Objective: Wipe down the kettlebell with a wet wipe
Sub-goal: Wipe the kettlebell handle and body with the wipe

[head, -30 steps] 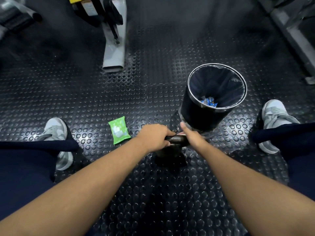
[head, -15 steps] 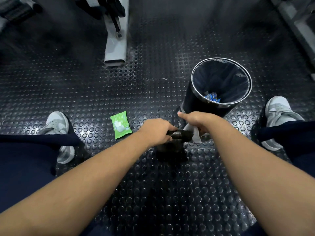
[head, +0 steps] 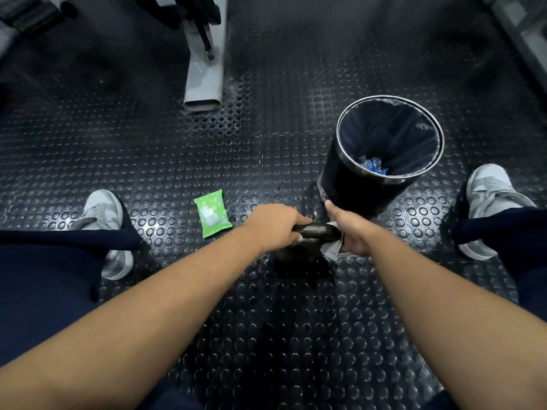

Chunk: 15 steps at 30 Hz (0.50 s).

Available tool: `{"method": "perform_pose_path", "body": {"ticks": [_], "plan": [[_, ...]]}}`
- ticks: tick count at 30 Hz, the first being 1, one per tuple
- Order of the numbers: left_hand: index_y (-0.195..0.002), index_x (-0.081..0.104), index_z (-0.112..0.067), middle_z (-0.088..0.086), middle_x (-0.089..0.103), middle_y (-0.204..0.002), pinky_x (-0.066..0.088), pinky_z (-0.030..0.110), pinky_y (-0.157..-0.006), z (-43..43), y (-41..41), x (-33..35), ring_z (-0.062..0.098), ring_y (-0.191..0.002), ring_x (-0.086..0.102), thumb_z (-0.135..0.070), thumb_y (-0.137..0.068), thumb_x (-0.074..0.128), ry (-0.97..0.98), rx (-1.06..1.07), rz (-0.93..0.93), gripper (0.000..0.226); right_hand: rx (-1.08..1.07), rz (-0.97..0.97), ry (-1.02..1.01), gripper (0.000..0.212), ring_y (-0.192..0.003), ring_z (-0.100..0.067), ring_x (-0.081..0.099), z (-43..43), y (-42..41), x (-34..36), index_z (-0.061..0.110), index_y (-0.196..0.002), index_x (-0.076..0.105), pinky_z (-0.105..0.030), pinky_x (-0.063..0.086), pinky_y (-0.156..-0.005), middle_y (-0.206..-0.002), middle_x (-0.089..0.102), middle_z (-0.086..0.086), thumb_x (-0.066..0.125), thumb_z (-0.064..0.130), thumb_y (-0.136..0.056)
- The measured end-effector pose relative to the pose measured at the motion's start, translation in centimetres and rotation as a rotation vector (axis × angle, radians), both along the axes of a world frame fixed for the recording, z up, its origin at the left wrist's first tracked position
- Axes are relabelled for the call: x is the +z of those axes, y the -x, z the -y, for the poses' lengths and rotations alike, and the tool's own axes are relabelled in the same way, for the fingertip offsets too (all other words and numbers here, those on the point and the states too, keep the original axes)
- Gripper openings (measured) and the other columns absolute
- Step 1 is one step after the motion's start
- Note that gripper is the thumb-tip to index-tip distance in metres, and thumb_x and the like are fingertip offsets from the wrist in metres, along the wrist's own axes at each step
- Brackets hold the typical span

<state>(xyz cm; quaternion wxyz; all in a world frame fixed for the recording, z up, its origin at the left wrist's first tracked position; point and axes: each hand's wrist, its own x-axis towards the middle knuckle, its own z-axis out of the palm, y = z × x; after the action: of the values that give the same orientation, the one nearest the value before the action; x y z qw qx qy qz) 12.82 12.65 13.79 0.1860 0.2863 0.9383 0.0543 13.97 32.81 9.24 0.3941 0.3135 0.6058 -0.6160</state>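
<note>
- Since the frame before, the right hand (head: 352, 229) has rolled over. Its knuckles were on top, and now the thumb points up-frame toward the bin. The left hand (head: 275, 226) has stayed put on the handle.
- Studded black rubber floor (head: 266, 321) fills my whole view.
- Black bin (head: 349, 184) with a metal rim stands right of centre, with a liner inside and a blue wrapper (head: 373, 166) at the bottom.
- Grey machine foot (head: 204, 81) reaches down from the top edge, left of centre.
- Left shoe (head: 103, 211) and right shoe (head: 488, 184), both grey, sit near the side edges.
- Kettlebell (head: 316, 230) stands on the floor at centre, just below the bin. I see mostly its handle between the hands, and the left fingers are curled tight round the handle's left end.
- Green wipe pack (head: 212, 213) lies flat, left of the left hand and apart from it.
- Wet wipe (head: 333, 248) is pinned against the handle's right end by the wrapped right fingers — a pale corner hangs out below the palm.
</note>
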Motion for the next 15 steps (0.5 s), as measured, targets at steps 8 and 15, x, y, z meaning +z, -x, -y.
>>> {"method": "perform_pose_path", "body": {"ticks": [8,15], "plan": [[-0.145,0.048,-0.050,-0.011,0.065,-0.135,0.052,0.035,-0.081,0.0,0.1,-0.1,0.018,-0.123,0.061,-0.048,-0.097,0.061,0.037,-0.011,-0.009,0.050,0.621,0.001,-0.449,0.088,-0.114,-0.044,0.066,1.2,4.6,5.5,0.005,-0.148,0.048,-0.052,0.053,-0.099,-0.138,0.061,-0.023,0.053,0.073,-0.091],[-0.136,0.054,-0.054,-0.014,0.068,-0.119,0.055,0.036,-0.079,-0.1,-0.2,0.2,0.017,-0.110,0.065,-0.049,-0.096,0.061,0.038,-0.002,0.007,0.041,0.470,-0.230,-0.482,0.088,-0.139,-0.035,0.048,2.5,0.1,1.6,0.012,-0.147,0.053,-0.045,0.034,-0.116,-0.154,0.049,-0.019,0.034,0.079,-0.094]]}}
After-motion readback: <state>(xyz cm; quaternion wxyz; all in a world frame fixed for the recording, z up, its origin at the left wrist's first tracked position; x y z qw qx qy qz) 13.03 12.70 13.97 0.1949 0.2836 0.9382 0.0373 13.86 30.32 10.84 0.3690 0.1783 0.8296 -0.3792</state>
